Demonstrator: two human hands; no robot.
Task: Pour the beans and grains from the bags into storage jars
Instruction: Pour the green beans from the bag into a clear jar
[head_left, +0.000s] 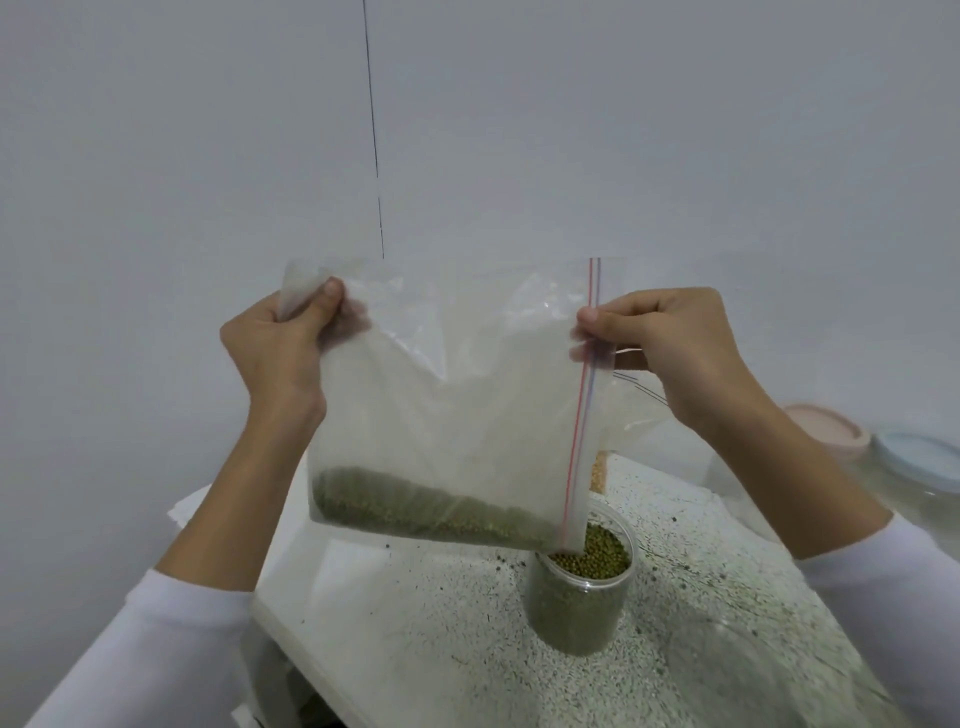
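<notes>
Above the speckled bench (467, 649), a clear zip bag (457, 395) is hanging turned sideways, its zip edge running down the right side and its lowest corner dipping into the mouth of an open clear jar (579, 597). Green beans (415, 512) are lying in a sloping heap along the bag's lower edge, sliding toward that corner; the jar is already looking nearly full.

Left hand (283, 343) is pinching the upper left corner of the bag, thumb on the near face and fingers curled behind. Right hand (670, 348) is pinching the zip strip near its upper end, thumb and fingers closed on the film.

Handling, as a judgement: thin film, soft and limp, likely slippery under the fingers; the remaining beans are probably giving it only light weight, all low down. Corner and zip-strip holds are looking sensible, since the strip is the stiffest part and keeps the mouth aimed. Beans are small and will likely scatter and roll if the opening drifts off the rim.

Behind the right forearm, a pink lid (826, 428) and a pale blue lid (919, 460) are showing, blurred.

No brand, label or writing is readable anywhere; the zip strip is only showing red and blue lines.
</notes>
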